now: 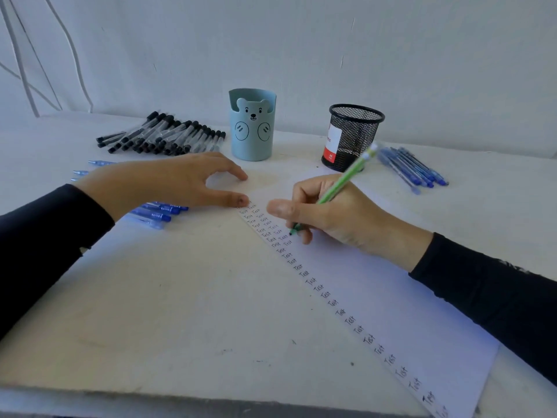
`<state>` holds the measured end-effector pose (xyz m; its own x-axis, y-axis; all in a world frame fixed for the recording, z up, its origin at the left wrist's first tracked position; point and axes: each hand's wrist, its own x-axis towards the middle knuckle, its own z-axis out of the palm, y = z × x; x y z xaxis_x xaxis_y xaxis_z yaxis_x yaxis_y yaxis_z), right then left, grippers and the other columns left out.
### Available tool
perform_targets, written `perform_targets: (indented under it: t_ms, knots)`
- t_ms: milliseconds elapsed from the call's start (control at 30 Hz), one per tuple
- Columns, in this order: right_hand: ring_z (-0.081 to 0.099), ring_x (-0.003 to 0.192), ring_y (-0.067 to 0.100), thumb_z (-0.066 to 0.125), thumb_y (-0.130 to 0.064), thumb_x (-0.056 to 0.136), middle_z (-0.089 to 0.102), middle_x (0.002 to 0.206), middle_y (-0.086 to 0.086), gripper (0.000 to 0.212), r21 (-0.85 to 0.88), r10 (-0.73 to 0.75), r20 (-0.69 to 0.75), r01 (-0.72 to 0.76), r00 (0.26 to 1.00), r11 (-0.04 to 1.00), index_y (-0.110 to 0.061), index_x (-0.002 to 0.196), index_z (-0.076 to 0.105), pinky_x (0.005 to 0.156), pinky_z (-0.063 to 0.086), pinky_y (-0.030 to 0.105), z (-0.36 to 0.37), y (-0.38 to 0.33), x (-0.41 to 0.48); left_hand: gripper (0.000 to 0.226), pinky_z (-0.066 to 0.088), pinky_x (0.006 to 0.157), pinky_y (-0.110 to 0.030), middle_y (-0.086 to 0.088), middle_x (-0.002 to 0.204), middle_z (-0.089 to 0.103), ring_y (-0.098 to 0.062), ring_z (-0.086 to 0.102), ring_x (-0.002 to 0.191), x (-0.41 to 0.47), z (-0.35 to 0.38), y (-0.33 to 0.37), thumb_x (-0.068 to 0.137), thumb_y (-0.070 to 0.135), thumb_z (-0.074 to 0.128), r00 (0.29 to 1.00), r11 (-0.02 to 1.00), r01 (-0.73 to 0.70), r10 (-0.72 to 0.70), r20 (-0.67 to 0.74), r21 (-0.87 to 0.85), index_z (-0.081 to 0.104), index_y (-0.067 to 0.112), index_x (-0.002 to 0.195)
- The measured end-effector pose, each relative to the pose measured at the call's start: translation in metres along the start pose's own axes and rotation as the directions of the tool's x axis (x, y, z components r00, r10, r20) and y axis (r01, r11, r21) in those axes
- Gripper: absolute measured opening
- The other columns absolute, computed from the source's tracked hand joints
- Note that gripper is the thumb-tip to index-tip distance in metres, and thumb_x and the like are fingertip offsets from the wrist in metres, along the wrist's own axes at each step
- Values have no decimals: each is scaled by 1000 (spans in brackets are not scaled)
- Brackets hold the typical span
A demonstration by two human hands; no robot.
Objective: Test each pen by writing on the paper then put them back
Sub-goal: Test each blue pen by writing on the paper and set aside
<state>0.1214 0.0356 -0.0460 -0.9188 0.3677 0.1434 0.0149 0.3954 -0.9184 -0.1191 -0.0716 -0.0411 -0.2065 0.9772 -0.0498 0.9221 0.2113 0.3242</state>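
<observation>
Holds green pen (pixel 340 184) pinched in right hand (pixel 340 218), tip on paper (pixel 407 312) under the fingers, barrel slanting up and away toward mesh cup (pixel 352 137) beyond. Rests left hand (pixel 168 182) relaxed, thumb at paper's far corner.

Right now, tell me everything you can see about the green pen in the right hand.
The green pen is slim, with a light green barrel that looks like plastic and a pale, whitish top end, which is blurred. It is tilted, with the top leaning away toward the black mesh cup. Its dark tip points down onto the white paper, beside the column of handwritten "Test" words. The right hand grips its lower barrel, with thumb and fingers curled round it.
</observation>
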Motion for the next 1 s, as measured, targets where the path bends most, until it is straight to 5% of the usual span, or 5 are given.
perform_targets:
  t_ms: [200, 400, 533, 767, 1000]
  knots:
    - [48, 46, 5, 67, -4, 87, 32, 53, 10, 44, -117, -11, -75, 2, 997, 993, 7, 57, 38, 53, 39, 13, 8, 6, -2, 73, 30, 113, -36, 23, 139, 40, -7, 39, 130, -1, -1, 1, 56, 95, 46, 1000, 1000, 6, -6, 12, 10, 44, 61, 121]
    - [41, 45, 14, 68, -12, 89, 42, 53, 19, 43, -121, -3, -52, -3, 999, 993, 5, 58, 43, 50, 37, 23, 10, 3, -2, 83, 34, 102, -29, 23, 138, 40, -7, 41, 125, -1, 0, 2, 52, 95, 44, 1000, 1000, 16, -16, 9, 9, 46, 57, 126]
    - [38, 42, 10, 67, -11, 89, 43, 41, -8, 42, -154, 7, -33, -12, 999, 988, 1, 57, 44, 48, 34, 21, 9, 3, -3, 85, 32, 106, -29, 22, 141, 39, -7, 39, 129, 0, -1, 2, 52, 95, 44, 1000, 1000, 21, -21, 16, 6, 46, 56, 127]
    - [51, 54, 20, 66, -9, 89, 48, 41, -8, 43, -156, 40, -21, -43, 999, 987, -7, 52, 42, 47, 37, 21, 9, 2, -3, 80, 31, 103, -27, 21, 141, 39, -6, 39, 128, -1, -1, 3, 58, 93, 47, 1000, 1000, 19, -19, 19, 9, 47, 55, 127]
    - [50, 48, 11, 66, -7, 88, 44, 41, -9, 44, -160, 23, -42, -30, 999, 987, -6, 52, 41, 52, 39, 26, 9, 1, -3, 80, 33, 112, -36, 23, 142, 39, -6, 38, 131, -1, -1, 2, 53, 96, 44, 1000, 1000, 19, -19, 22, 22, 45, 59, 124]
